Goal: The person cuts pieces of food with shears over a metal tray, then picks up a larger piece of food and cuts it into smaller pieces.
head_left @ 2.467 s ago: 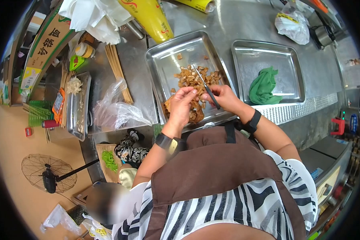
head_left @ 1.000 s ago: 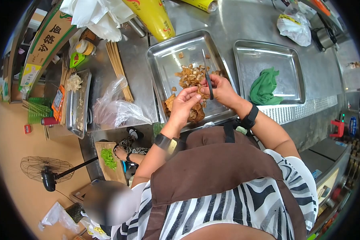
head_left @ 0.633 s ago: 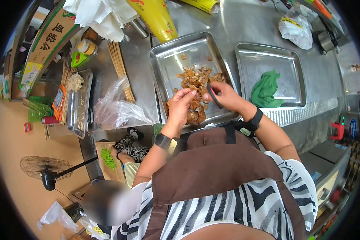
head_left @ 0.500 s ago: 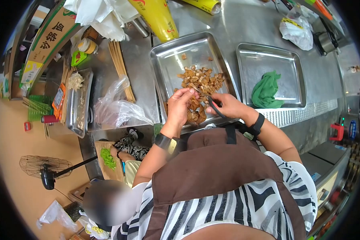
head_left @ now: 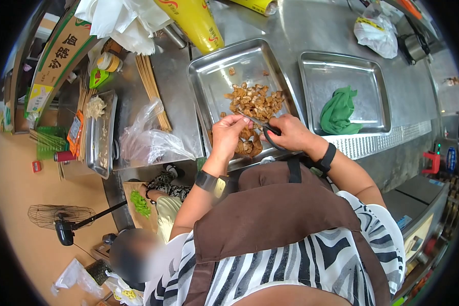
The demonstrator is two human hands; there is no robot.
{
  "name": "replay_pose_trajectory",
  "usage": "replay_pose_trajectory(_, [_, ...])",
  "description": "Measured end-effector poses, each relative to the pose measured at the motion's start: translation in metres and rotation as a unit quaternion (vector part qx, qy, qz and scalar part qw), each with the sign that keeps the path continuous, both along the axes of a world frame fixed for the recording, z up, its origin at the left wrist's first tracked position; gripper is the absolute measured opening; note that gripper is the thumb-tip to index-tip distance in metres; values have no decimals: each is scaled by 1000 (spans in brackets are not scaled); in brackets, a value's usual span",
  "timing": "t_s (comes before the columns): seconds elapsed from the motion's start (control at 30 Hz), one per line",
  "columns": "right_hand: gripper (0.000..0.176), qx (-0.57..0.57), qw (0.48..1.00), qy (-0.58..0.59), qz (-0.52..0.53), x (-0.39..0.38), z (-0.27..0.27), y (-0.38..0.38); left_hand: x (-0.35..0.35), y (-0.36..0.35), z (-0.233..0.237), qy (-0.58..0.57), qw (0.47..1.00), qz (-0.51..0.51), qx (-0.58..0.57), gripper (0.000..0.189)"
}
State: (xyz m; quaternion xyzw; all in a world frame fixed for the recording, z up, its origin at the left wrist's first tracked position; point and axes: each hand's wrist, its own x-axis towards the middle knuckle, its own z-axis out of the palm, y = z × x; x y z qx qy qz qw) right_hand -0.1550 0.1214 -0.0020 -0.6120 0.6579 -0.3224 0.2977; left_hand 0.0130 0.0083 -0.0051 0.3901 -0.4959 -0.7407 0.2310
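My right hand [head_left: 290,133] grips scissors [head_left: 271,128] by their black handles, fingers wrapped through the loops. The blades point left, right at the fingertips of my left hand [head_left: 227,133]. Thumb and forefinger of that hand are pinched together on a small brown food piece, mostly hidden by the fingers. Both hands are over the near half of a deep steel tray [head_left: 195,84]. Cut brown food pieces [head_left: 257,101] are heaped in it beyond my hands, with a few scattered farther back. More brown chunks [head_left: 249,147] lie between my wrists.
To the right, a second steel tray [head_left: 341,56] holds a green cloth [head_left: 337,109]. Bamboo skewers [head_left: 152,89] and a clear plastic bag [head_left: 155,145] lie to the left, beside a narrow tray [head_left: 109,132]. At lower left, another person is by a board [head_left: 137,186] with green vegetable pieces [head_left: 139,203].
The scissors have tilted, and their blades show more clearly at my left fingertips. My right hand has shifted slightly. The other person's hand has moved back a little from the green pieces.
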Motion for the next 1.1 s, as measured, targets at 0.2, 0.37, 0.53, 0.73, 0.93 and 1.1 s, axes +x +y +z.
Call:
replay_pose_trajectory(0.2, [39, 7, 999, 36, -2, -5, -12, 2, 1, -2, -5, -10, 1000, -16, 13, 8])
replay_pose_trajectory(0.37, [24, 68, 905, -397, -133, -1, 4, -14, -5, 3, 4, 41, 999, -11, 32, 28])
replay_pose_trajectory(0.53, [26, 102, 891, -424, -130, 1, 3, -33, -10, 10, -7, 11, 995, -37, -96, 34])
replay_pose_trajectory(0.73, [27, 145, 900, -390, -132, 7, -2, -40, -6, 11, -8, -113, 946, -60, -299, 33])
replay_pose_trajectory(0.93, [22, 132, 893, -411, -128, 7, -9, -39, -9, 14, 3, -109, 943, -57, -308, 31])
replay_pose_trajectory(1.1, [20, 81, 895, -412, -152, 2, -4, -38, 1, 5, -23, -22, 992, -99, -75, 22])
